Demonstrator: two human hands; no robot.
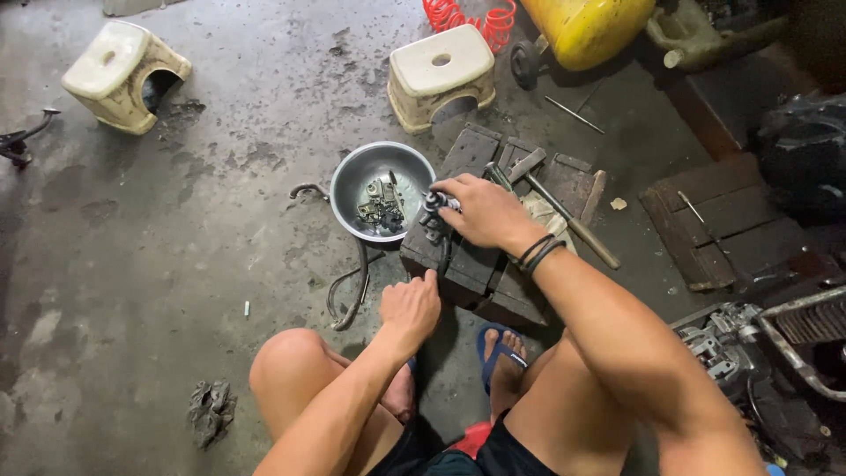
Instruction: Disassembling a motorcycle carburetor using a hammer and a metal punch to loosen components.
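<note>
the person is sitting low over a stained concrete floor (176, 220), knees apart, with a dark wooden block (476, 264) standing between the feet. the right hand (480, 211) is reaching forward and is closing around a small dark metal part (434, 210) at the block's upper left edge, fingers curled together on it. two black bands (539, 253) are sitting on that wrist. the left hand (410, 307) is pressing against the block's near left side, fingers bent; whether it is gripping anything there i cannot tell.

just left of the metal part a round metal bowl (352, 181) is resting on the floor, holding a small heap of grey metal pieces (381, 207). a bent black hose (352, 295) is lying below the bowl, touching the floor beside the left hand. a hammer (564, 216) with a wooden handle is lying across the block behind the right hand.

two cream plastic stools are standing further off, one (123, 75) at the far left, one (441, 75) just beyond the bowl. a yellow tank (586, 31) and a red coiled hose (463, 16) are lying at the top edge. a crumpled grey rag (211, 410) is lying near the left knee. no labels or signs are readable anywhere.
</note>
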